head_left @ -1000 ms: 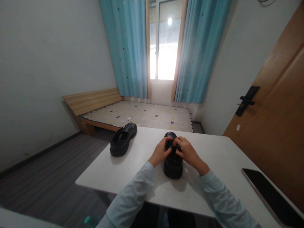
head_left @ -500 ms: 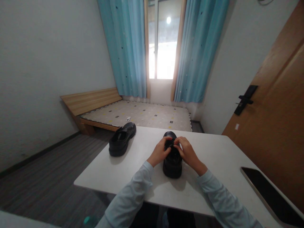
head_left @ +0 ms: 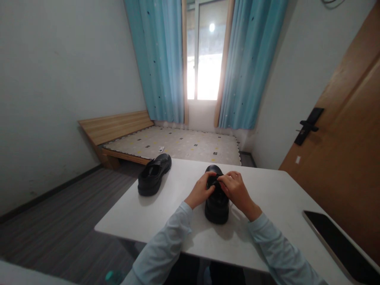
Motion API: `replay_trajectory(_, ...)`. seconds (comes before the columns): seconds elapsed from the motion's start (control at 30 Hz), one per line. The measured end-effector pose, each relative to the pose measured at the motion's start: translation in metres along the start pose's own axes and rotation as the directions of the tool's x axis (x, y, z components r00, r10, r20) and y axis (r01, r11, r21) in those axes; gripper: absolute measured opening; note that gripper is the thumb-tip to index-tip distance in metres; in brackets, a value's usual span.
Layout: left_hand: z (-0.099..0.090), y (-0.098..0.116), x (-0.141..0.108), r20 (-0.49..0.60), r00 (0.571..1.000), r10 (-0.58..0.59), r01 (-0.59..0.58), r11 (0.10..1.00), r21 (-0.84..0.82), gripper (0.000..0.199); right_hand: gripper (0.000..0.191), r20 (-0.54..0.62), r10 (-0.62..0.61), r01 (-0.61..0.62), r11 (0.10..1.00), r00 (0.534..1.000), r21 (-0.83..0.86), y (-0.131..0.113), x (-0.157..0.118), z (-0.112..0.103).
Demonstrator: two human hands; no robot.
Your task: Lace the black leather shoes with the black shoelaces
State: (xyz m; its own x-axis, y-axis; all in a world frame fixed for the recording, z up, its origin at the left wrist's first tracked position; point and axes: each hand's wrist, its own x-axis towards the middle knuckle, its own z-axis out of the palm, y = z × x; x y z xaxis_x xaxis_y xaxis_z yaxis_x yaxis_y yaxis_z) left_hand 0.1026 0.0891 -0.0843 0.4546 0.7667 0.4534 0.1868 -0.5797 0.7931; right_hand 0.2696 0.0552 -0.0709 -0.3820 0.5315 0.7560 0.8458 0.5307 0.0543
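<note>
A black shoe [head_left: 217, 209] stands on the white table [head_left: 175, 213] in front of me, its heel towards me and its toe pointing away. My left hand [head_left: 203, 189] is closed on the left side of its upper, thumb at the opening. My right hand [head_left: 236, 190] pinches at the top of the same shoe from the right, fingertips close to the left ones. Which strap or lace the fingertips hold is too dark and small to make out. A second black shoe [head_left: 152, 176] rests at the table's far left edge, out of reach of both hands.
A dark-screened tablet or phone [head_left: 338, 245] lies along the table's right edge. Beyond the table is a bed [head_left: 178, 142] below a window with blue curtains [head_left: 162, 59]. To the right is a wooden door [head_left: 335, 158] with a black handle.
My right hand has turned slightly, its fingers drawing closer together over the top of the shoe. The left hand keeps its hold. The whole view has shifted very slightly.
</note>
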Motion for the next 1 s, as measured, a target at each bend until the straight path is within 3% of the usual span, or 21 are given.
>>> replay_trajectory(0.1, 0.0003, -0.0004, -0.0002, -0.005, 1.000, 0.004, -0.004, 1.000, -0.010, 0.045, 0.018, 0.084, -0.015, 0.022, 0.996, 0.996, -0.088, -0.0003, 0.0006, -0.0035)
replay_trajectory(0.2, 0.0010, -0.0022, -0.0001, -0.013, 1.000, 0.006, -0.006, 1.000, -0.012, 0.045, 0.015, 0.142, 0.058, -0.047, 0.996, 0.988, -0.079, -0.0006, 0.0001, -0.0054)
replay_trajectory(0.37, 0.0006, -0.0037, -0.0002, -0.008, 1.000, 0.009, -0.009, 1.000, -0.019, 0.046, 0.012, 0.152, 0.248, -0.281, 0.925, 0.957, 0.255, -0.0015, 0.0003, -0.0038)
replay_trajectory(0.5, 0.0002, -0.0037, -0.0005, -0.011, 1.000, 0.015, -0.015, 1.000, -0.012, 0.045, 0.011, 0.181, 0.312, -0.358, 0.732, 0.933, 0.580, -0.0024, 0.0016, -0.0010)
replay_trajectory(0.6, 0.0004, -0.0046, -0.0005, -0.019, 1.000, 0.020, -0.020, 1.000, -0.002, 0.044, 0.009, 0.222, 0.372, -0.410, 0.566, 0.901, 0.715, -0.0022, 0.0022, -0.0008)
replay_trajectory(0.8, 0.0005, -0.0041, -0.0012, -0.037, 0.999, 0.033, -0.033, 0.999, 0.011, 0.042, 0.002, 0.213, 0.557, -0.443, 0.318, 0.803, 0.838, 0.0016, 0.0018, 0.0019)
replay_trajectory(0.9, 0.0002, -0.0018, -0.0017, -0.041, 0.999, 0.029, -0.028, 0.999, 0.018, 0.041, 0.004, 0.260, 0.619, -0.436, 0.149, 0.741, 0.887, 0.0014, 0.0024, 0.0041)
replay_trajectory(1.0, 0.0001, -0.0004, -0.0021, -0.045, 0.999, 0.020, -0.018, 0.999, 0.028, 0.040, 0.004, 0.304, 0.608, -0.426, 0.061, 0.733, 0.903, -0.0007, 0.0036, 0.0032)
